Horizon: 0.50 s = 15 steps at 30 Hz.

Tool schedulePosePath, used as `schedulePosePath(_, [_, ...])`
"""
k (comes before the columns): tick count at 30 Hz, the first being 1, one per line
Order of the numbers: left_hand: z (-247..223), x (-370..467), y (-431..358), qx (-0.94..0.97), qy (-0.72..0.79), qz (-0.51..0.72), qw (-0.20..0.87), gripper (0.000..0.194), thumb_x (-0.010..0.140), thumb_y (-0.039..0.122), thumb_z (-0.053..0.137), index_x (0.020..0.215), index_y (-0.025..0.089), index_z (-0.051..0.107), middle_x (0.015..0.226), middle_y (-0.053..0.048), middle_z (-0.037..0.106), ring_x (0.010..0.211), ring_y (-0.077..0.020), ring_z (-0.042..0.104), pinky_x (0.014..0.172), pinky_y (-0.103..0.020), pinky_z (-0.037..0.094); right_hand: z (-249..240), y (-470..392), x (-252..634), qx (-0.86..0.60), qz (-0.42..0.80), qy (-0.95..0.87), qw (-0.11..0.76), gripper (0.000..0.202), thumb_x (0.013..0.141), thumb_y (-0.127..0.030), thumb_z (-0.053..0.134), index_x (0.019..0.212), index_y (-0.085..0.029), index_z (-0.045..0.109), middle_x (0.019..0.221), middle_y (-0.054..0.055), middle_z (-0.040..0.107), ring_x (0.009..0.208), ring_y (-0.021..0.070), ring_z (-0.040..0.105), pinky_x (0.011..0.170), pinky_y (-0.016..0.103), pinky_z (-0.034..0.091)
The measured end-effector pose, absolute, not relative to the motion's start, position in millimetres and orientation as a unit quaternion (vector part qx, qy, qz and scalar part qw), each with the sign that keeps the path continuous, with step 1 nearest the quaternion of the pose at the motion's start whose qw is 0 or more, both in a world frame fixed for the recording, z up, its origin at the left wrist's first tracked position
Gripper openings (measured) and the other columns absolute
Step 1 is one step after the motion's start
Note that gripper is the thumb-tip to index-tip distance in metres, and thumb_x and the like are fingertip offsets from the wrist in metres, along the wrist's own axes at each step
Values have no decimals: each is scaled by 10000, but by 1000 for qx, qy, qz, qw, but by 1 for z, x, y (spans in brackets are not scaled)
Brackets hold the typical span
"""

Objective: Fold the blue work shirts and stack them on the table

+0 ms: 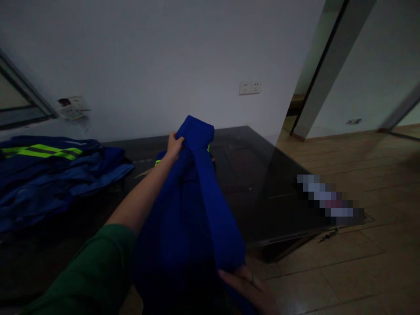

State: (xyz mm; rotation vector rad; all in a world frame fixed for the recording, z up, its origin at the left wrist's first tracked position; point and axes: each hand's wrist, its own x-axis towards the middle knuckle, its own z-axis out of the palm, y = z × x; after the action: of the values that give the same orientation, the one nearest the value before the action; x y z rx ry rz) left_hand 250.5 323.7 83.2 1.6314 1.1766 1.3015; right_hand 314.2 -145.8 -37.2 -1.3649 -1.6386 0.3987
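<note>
A blue garment (pixel 183 205) with a broad turned edge stretches from above the dark table toward me. Bits of yellow-green trim show near its far end. My left hand (pixel 175 144) is closed on the far end of the cloth, its arm in a green sleeve reaching across from the lower left. Down at the near end, my right hand (pixel 247 286) grips the folded edge, with a ring on one finger; part of this hand is hidden by the fabric. Between the two hands the edge runs taut in a slanting band.
A pile of blue clothes with yellow-green and grey stripes (pixel 49 175) lies at the left. The dark glossy table (pixel 262 175) stands against a pale wall with a socket plate (pixel 250 88). A blurred-out object (pixel 330 199) sits at its right corner. Tiled floor (pixel 377 183) extends rightward.
</note>
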Motion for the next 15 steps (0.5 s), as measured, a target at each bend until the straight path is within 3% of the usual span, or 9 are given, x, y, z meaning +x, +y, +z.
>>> schedulePosePath(3, [49, 187, 317, 589, 510, 500, 378, 489, 729, 113, 544, 1207, 185, 472, 1066, -69, 622, 740, -133, 615, 562, -196, 493, -48, -132, 293, -507, 140, -767, 368, 585, 808, -292, 574, 1385, -317, 480, 842, 38, 655, 748, 179, 612, 769, 300, 495])
schedulePosePath(7, [11, 154, 300, 590, 538, 460, 388, 646, 651, 47, 583, 1274, 164, 462, 1089, -108, 614, 678, -130, 595, 539, -221, 498, -54, -119, 274, -526, 148, -805, 232, 662, 714, -122, 555, 1353, -291, 513, 920, 43, 683, 790, 175, 608, 892, 340, 445])
schedulePosePath(9, [7, 156, 295, 603, 529, 448, 394, 642, 643, 21, 561, 1262, 181, 499, 1015, -76, 638, 640, -114, 584, 558, -223, 506, -51, -122, 272, -537, 125, -792, 261, 607, 705, -94, 528, 1283, -273, 577, 879, 42, 681, 766, 171, 606, 872, 337, 446])
schedulePosePath(12, [17, 162, 294, 623, 513, 438, 397, 480, 679, 30, 526, 1132, 162, 615, 912, -52, 660, 664, -119, 601, 622, -229, 523, -38, -136, 278, -523, 77, -757, 383, 424, 754, -116, 520, 1139, -237, 649, 758, 37, 649, 682, 169, 596, 759, 322, 467])
schedulePosePath(15, [28, 159, 297, 633, 502, 438, 395, 399, 726, 60, 515, 1084, 164, 654, 992, -58, 672, 788, -144, 636, 724, -258, 536, -22, -149, 291, -522, 42, -709, 473, 294, 798, -131, 584, 1065, -241, 643, 706, 18, 628, 655, 164, 597, 679, 300, 466])
